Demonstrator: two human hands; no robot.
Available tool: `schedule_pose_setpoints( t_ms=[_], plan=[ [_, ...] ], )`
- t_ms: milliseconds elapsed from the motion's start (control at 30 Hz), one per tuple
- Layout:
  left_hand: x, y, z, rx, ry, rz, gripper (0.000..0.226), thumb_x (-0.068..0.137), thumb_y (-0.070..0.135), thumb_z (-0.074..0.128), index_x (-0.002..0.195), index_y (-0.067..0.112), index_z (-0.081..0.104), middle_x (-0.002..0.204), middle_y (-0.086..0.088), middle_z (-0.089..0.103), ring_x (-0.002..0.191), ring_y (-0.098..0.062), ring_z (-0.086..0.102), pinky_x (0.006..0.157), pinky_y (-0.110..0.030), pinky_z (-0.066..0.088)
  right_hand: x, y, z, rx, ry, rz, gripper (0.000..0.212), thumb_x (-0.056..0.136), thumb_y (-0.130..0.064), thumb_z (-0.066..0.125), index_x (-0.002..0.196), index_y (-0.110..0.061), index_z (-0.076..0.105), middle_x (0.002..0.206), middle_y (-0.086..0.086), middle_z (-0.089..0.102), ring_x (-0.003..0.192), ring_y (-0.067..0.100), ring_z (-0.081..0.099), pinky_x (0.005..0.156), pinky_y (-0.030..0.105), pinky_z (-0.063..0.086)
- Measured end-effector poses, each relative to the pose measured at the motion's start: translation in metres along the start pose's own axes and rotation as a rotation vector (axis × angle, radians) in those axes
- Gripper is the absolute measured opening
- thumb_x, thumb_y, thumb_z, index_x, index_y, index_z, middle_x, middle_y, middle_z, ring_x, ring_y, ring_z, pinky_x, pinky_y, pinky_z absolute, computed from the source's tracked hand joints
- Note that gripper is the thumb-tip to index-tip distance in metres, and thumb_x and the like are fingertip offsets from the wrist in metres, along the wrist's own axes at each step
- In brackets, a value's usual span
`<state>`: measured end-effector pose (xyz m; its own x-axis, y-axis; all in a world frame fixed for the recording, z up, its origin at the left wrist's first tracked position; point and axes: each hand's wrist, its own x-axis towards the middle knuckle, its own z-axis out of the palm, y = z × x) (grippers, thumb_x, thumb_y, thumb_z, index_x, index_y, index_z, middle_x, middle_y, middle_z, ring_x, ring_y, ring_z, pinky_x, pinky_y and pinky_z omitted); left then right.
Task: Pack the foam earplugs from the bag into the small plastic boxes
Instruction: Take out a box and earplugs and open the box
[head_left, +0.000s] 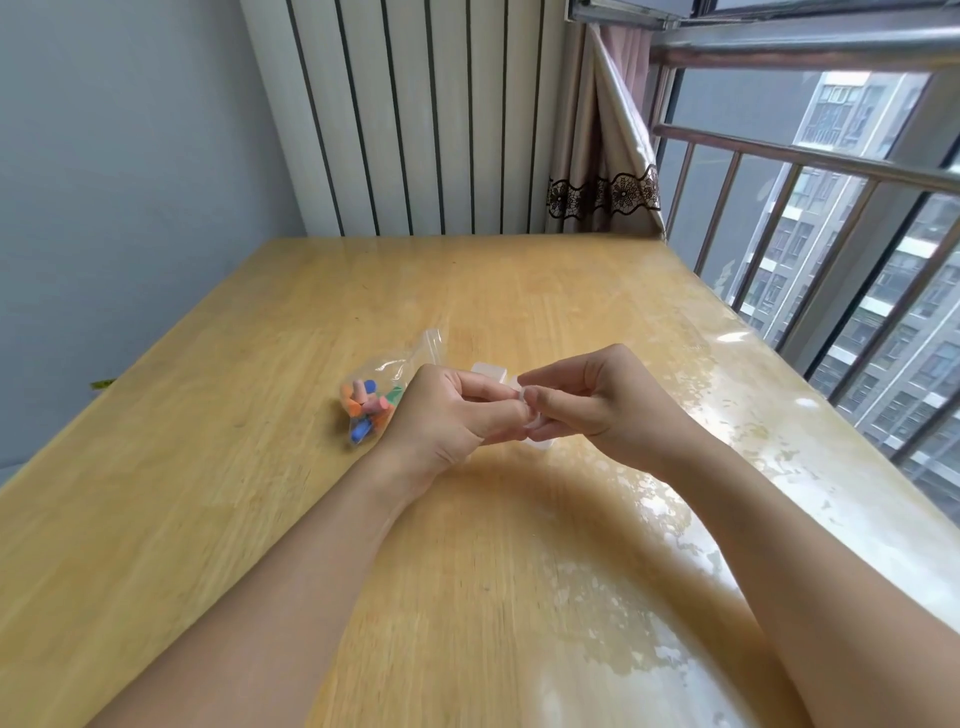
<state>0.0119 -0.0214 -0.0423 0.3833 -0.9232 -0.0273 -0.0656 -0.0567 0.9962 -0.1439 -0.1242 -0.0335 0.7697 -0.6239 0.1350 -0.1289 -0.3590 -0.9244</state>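
A clear zip bag (382, 387) with several foam earplugs in orange, pink, blue and green lies on the wooden table (260, 415), just left of my hands. My left hand (447, 415) and my right hand (587, 400) meet above the table, fingers curled, both pinching a small clear plastic box (524, 402) between their fingertips. Most of that box is hidden by my fingers. A second small translucent box (488, 371) stands on the table just behind my hands, and a clear plastic edge (540, 443) shows on the table under them.
The table runs to a grey wall on the left and a white radiator (415, 119) at the back. A curtain (602, 171) hangs at the back right. A metal window railing (805, 218) lines the table's right side.
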Motion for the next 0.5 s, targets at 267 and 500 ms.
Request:
schedule_pose_setpoints(
  t_ms=[267, 500],
  plan=[
    [0.001, -0.004, 0.004, 0.224, 0.098, 0.159, 0.019, 0.073, 0.022, 0.084, 0.09, 0.022, 0.078, 0.06, 0.005, 0.069, 0.058, -0.004, 0.068, 0.079, -0.032, 0.06, -0.003, -0.003, 0.001, 0.051, 0.016, -0.014, 0.023, 0.096, 0.001, 0.061, 0.106, -0.011, 0.077, 0.095, 0.015, 0.079, 0.095, 0.028, 0.077, 0.089, 0.035, 0.062],
    [-0.006, 0.003, 0.008, 0.287, 0.196, 0.306, 0.015, 0.074, 0.017, 0.087, 0.086, 0.022, 0.08, 0.068, 0.003, 0.078, 0.067, -0.008, 0.076, 0.07, -0.031, 0.064, -0.005, -0.007, 0.004, 0.126, 0.058, -0.037, 0.028, 0.086, 0.006, 0.065, 0.109, -0.004, 0.076, 0.1, 0.012, 0.08, 0.096, 0.025, 0.077, 0.091, 0.041, 0.061]
  ],
)
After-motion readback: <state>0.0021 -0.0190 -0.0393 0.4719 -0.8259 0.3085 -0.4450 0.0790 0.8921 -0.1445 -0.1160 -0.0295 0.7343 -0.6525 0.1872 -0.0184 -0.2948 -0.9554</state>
